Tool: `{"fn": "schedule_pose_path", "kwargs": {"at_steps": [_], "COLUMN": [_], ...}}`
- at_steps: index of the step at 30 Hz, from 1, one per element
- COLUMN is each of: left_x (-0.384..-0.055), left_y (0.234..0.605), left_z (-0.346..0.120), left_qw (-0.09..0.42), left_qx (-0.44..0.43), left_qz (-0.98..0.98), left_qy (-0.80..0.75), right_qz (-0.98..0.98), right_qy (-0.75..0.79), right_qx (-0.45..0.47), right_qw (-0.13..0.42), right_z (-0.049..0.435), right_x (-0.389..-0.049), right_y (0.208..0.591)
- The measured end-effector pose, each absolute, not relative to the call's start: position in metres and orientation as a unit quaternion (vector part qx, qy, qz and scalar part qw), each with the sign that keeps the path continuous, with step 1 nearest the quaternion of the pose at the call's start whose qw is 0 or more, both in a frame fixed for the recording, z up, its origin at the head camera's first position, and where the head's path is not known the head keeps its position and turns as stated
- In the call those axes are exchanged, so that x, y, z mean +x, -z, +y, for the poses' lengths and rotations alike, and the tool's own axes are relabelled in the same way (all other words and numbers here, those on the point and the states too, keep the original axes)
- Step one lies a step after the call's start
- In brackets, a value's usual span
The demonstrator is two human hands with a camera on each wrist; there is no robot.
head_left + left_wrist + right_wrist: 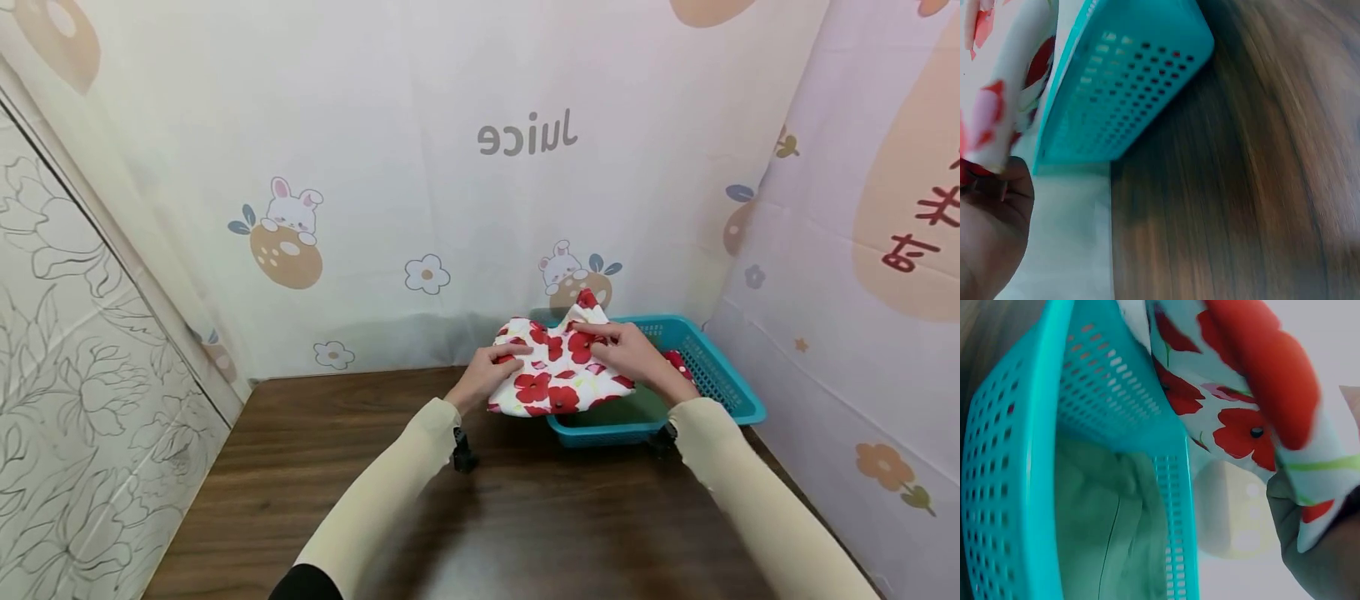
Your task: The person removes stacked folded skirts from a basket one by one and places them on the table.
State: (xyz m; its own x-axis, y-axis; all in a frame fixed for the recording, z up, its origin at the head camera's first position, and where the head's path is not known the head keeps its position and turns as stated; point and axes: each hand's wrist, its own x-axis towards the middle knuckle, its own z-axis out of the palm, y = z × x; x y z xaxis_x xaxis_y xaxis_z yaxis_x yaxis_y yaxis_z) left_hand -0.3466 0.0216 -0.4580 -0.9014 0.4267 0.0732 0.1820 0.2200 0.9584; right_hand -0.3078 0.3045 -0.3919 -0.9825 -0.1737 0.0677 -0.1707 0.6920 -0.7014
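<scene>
A white cloth [551, 375] with large red flowers hangs over the left part of a teal plastic basket [723, 375]. My left hand [483, 375] grips the cloth's left side, and my right hand [637, 354] pinches it toward the upper right. In the left wrist view the left hand [991, 231] holds a folded edge of the cloth [991, 115], apart from the basket wall. The right wrist view shows the right hand [1316, 550] around a bunched part of the cloth, partly hiding the fingers.
Inside the basket lies a dark green cloth [1104, 525], with a red patterned item [678, 364] at its right side. The basket stands on a dark wooden table [337, 467], close to the printed back curtain [412, 192] and right curtain [817, 375].
</scene>
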Motion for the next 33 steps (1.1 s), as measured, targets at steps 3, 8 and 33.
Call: {"fn": "schedule_pose_path", "kwargs": {"at_steps": [3,8,33], "left_x": [-0.348,-0.35,-0.346], "left_y": [0.463,0.467,0.482], "left_z": [0.01,-0.009,-0.092], "left_qw": [0.058,0.005,-0.032], "left_qx": [0.187,0.181,0.107], "left_qz": [0.775,0.762,0.794], "left_qy": [-0.601,-0.622,-0.598], "right_qz": [0.921,0.918,0.923], "right_qy": [0.374,0.374,0.35], "right_qx": [-0.105,-0.13,-0.161], "right_qw": [0.0,0.01,0.008], "right_z": [0.293,0.271,0.178], "right_x": [-0.312,-0.321,-0.347], "right_y": [0.392,0.394,0.425]}}
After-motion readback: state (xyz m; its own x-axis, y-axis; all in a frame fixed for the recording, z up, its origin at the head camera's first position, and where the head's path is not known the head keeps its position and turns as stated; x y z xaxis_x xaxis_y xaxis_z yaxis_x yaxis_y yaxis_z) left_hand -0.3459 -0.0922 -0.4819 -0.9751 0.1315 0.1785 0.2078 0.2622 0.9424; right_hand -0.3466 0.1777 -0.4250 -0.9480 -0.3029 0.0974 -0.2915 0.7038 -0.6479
